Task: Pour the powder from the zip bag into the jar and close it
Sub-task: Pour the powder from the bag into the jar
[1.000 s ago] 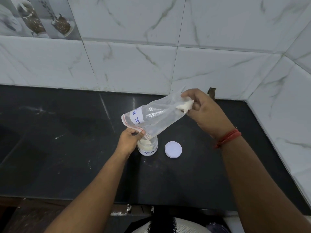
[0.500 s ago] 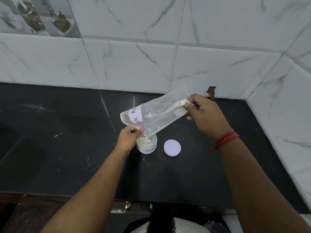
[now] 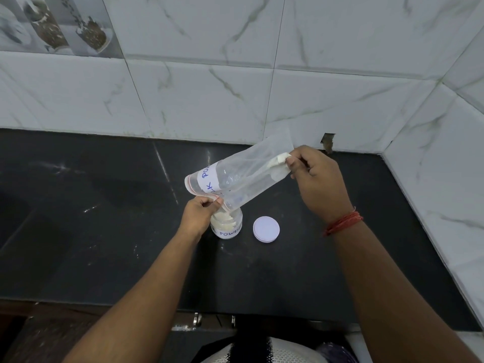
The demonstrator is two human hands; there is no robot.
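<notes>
A clear zip bag point(image 3: 241, 176) with a white handwritten label is held tilted over the small glass jar point(image 3: 228, 226), its open mouth down and left. My left hand point(image 3: 200, 213) pinches the red-edged mouth of the bag just above the jar's opening. My right hand point(image 3: 318, 179) pinches the raised bottom end, where a small clump of cream powder clings inside. The jar stands upright on the black counter point(image 3: 104, 231), labelled, with cream powder heaped inside. Its white round lid point(image 3: 266, 228) lies flat just right of the jar.
White marble-look tiles point(image 3: 262, 87) form the back wall and the right side wall, meeting in a corner at the right. The counter's front edge runs along the bottom, with a drawer front below. A small dark chip marks the wall behind my right hand.
Both hands keep their grip. The bag's raised end has shifted slightly, and the powder clump stays pinched at my right fingertips. The jar and lid stay put.
</notes>
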